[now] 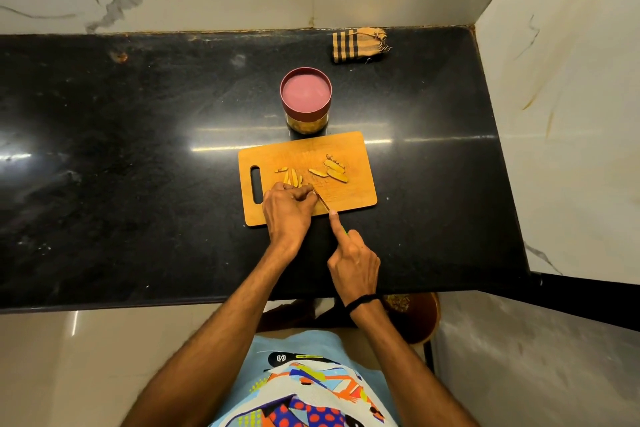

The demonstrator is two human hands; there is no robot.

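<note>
Left grip (285, 210) pinched the root piece (305, 188) at the cutting board's (356, 198) front edge. Piece looked small, stiff, probably slippery. Right grip (353, 258) clenched the knife (322, 201).

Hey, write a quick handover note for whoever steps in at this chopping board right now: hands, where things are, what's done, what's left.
Left hand: fingers curled, pinning a yellow root piece to the cutting board near its front edge.
Right hand: grips the knife, forefinger along the spine, blade tip at the left fingertips.
Done: thin strips lie just beyond the left hand.
Left: the pinned piece, then probably the flat slices lying uncut toward the board's right.
Lidded jar stands behind the board, closed.
</note>
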